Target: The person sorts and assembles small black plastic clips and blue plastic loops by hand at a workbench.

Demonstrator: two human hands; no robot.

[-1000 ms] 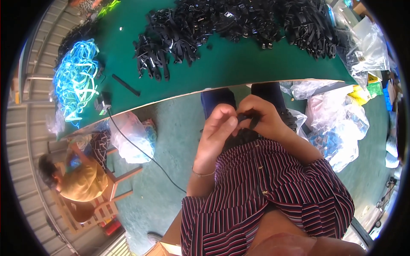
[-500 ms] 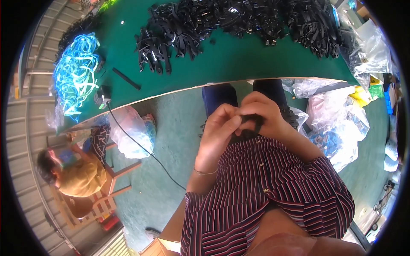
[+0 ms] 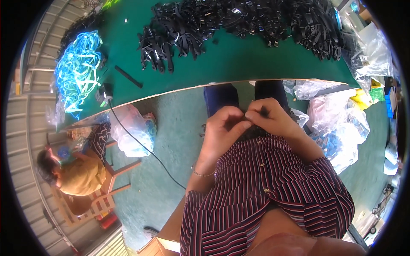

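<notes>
My left hand point(image 3: 225, 126) and my right hand point(image 3: 272, 118) meet over my lap, close in front of my striped shirt. A bit of black strap point(image 3: 264, 112) shows between the curled fingers of the right hand; most of it is hidden. The left thumb and fingers are pinched together beside the right fingertips, and what they hold cannot be made out. Under and around my hands, more black straps point(image 3: 249, 134) lie on my lap. Beyond my knees, a long heap of black straps with small shiny buckles point(image 3: 316, 36) covers the far part of the green table point(image 3: 239, 64).
Blue cords point(image 3: 79, 68) are piled on the table's left end, near a black bar point(image 3: 128, 77) and a small black box point(image 3: 103, 94) with a trailing cable. Filled plastic bags point(image 3: 337, 123) stand right, another bag point(image 3: 132, 130) left. Someone in a yellow top point(image 3: 83, 175) sits at left.
The black strap loop that showed between my hands is now mostly hidden in my right fingers. My hands have shifted slightly and the left fingers have curled in.
</notes>
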